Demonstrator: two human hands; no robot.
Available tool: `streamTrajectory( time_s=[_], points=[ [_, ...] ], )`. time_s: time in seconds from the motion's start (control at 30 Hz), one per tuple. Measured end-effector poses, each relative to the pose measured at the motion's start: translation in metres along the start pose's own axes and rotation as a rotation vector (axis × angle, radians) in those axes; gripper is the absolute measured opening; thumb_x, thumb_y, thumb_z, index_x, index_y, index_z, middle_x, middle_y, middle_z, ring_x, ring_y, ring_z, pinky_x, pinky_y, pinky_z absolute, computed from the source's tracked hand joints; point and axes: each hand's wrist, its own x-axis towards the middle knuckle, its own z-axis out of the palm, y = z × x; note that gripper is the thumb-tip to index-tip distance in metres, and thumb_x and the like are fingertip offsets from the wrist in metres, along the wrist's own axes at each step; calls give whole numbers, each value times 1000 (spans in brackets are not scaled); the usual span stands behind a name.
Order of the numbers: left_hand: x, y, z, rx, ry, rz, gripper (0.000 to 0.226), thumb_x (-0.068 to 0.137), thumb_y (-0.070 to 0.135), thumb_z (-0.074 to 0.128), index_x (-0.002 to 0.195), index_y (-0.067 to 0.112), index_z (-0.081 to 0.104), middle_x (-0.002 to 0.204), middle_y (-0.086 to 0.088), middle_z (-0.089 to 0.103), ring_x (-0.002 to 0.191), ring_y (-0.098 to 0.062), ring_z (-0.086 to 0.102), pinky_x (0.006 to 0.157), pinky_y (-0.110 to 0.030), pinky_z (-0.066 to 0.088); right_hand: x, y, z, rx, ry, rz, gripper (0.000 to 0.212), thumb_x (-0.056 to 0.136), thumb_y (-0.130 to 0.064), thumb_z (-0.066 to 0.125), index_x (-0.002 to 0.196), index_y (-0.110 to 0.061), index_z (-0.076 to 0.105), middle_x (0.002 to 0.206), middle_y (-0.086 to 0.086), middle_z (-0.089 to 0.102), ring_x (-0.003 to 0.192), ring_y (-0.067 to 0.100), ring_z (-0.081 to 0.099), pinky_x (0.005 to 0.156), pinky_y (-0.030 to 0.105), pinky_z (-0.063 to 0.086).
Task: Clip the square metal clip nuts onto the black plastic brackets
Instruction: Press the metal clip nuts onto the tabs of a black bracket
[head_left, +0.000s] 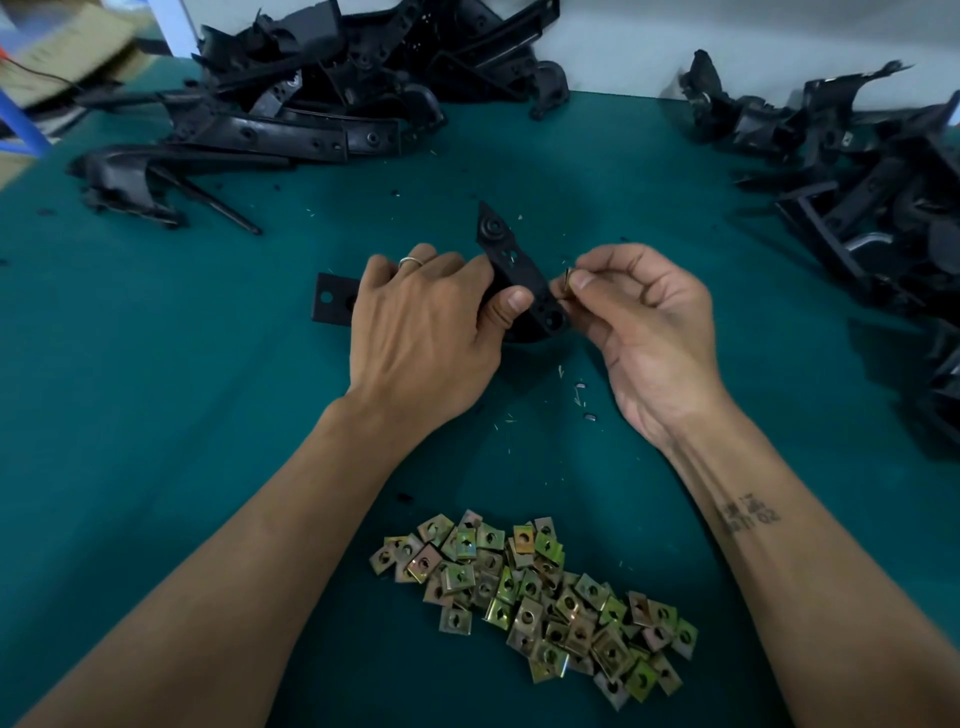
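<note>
1. A person's two bare forearms reach forward over a teal green work table (156, 364), seen from a head-worn camera looking down.
2. The left hand (421, 332) grips a black plastic bracket (511, 270) at the middle of the table. Its fingers curl over the bracket from above, and the thumb presses against the near side. A plain ring (413, 261) sits on one finger.
3. The bracket is long and narrow, with a pointed far end holding a round boss and several small holes along its face. A flat tab with a hole (328, 299) sticks out to the left of the left hand.
4. The right hand (644, 322) pinches one square metal clip nut (567, 280) between thumb and forefinger, the other fingers loosely curled. The nut is held on edge, right at the bracket's near right end. Whether it is already pushed onto the plastic cannot be told.
5. A heap of brass-coloured square clip nuts (540, 597) lies on the table close to the viewer, between the two forearms.
6. A large pile of black plastic brackets (311, 93) sits at the far left of the table, against a pale wall.
7. A second pile of black brackets (857, 171) lies at the far right.
8. Small light shavings and a few dark specks (579, 395) are scattered on the table near the hands.
9. The right forearm carries a small dark tattoo (750, 514); its lettering is too blurred to read.
</note>
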Motion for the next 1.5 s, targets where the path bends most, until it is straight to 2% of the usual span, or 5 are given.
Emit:
streamTrajectory(
  time_s=[0.23, 0.43, 0.83, 1.2, 1.5],
  points=[
    [0, 1, 0, 7, 16, 15, 53, 102, 58, 25, 93, 20, 61, 81, 0, 63, 84, -30, 55, 77, -42, 35, -3, 1, 4, 22, 41, 11, 12, 88, 7, 69, 91, -5, 73, 87, 17, 77, 84, 25, 75, 81, 33, 60],
    [-1, 1, -1, 41, 37, 4, 52, 102, 57, 27, 89, 20, 60, 80, -1, 63, 83, -30, 54, 76, -41, 32, -4, -1, 7, -44, 54, 25, 13, 88, 3, 72, 84, -9, 72, 77, 7, 75, 72, 16, 71, 71, 29, 61],
    [-2, 1, -4, 59, 55, -26, 54, 103, 59, 26, 88, 20, 62, 79, 0, 63, 82, -28, 55, 77, -41, 32, -8, -1, 12, -65, 70, 4, 17, 88, 7, 71, 81, -8, 69, 72, 5, 74, 73, 16, 70, 81, 36, 59],
    [-2, 0, -5, 70, 32, -32, 57, 102, 60, 24, 90, 20, 63, 83, 1, 65, 85, -28, 55, 79, -41, 32, -5, -6, 11, -62, -6, 70, 29, 86, 10, 71, 67, -12, 67, 75, 7, 75, 73, 16, 72, 76, 32, 62],
    [-4, -3, -4, 34, 39, 0, 55, 102, 60, 28, 87, 19, 61, 81, 2, 64, 84, -28, 55, 77, -41, 33, -4, -8, 3, -98, -80, 79, 32, 84, 9, 72, 66, -18, 73, 79, 11, 77, 78, 19, 75, 75, 31, 60]
  ],
)
